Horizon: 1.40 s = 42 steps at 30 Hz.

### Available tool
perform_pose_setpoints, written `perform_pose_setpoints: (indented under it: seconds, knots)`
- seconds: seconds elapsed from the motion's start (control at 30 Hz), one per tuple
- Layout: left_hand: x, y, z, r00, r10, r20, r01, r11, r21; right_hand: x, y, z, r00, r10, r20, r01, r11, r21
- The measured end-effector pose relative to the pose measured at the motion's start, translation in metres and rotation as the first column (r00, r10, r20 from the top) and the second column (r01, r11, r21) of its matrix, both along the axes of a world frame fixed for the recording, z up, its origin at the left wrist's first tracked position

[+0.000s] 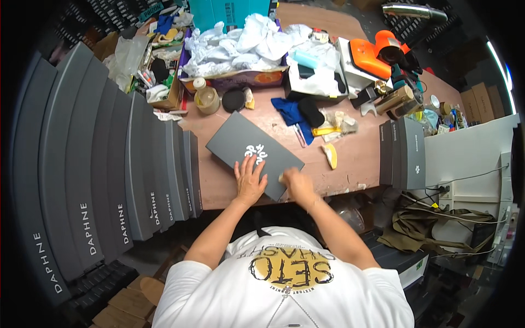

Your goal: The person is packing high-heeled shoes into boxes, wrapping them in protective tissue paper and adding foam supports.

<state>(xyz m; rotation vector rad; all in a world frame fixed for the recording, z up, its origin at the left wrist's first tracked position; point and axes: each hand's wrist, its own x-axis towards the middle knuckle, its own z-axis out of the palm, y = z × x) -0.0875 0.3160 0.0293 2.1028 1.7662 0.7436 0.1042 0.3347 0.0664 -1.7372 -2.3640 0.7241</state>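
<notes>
- Gray box (pixel 249 146) sits slanted on the table (pixel 355 158), looks closed already.
- Left hand (pixel 251 181) is spread flat on top, gripping nothing.
- Right hand (pixel 298 185) is curled at the right end, too blurry to tell its grip.
- I'd guess that end isn't finished yet.

A white short-sleeved T-shirt (pixel 219 295) bears a round yellow-and-black print (pixel 291 271).
</notes>
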Motion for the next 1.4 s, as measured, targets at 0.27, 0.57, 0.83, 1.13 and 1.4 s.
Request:
perform_pose_setpoints:
  seconds: [0.27,0.57,0.83,1.13,1.4]
  knots:
    - [-0.001,-0.001,-0.001,1.0,-0.026,0.004,0.026,1.0,-0.006,0.005,0.003,0.002,0.999,-0.038,0.019,0.037,0.998,0.058]
    - [-0.014,-0.002,0.008,0.996,-0.068,0.059,0.071,0.997,-0.042,-0.002,-0.011,0.008,0.998,0.056,0.008,-0.056,0.995,0.079]
    - [-0.024,-0.052,0.027,0.914,0.114,0.389,-0.091,0.993,-0.078,-0.013,0.0,0.008,0.996,0.085,-0.003,-0.084,0.991,0.1]
    - [-0.04,-0.064,0.029,0.884,0.181,0.43,-0.121,0.979,-0.163,-0.011,-0.007,0.002,0.994,0.098,-0.043,-0.095,0.994,0.055]
    - [-0.04,-0.078,0.011,0.873,0.195,0.448,-0.095,0.967,-0.236,-0.015,0.063,0.002,0.993,0.113,0.032,-0.116,0.986,0.116]
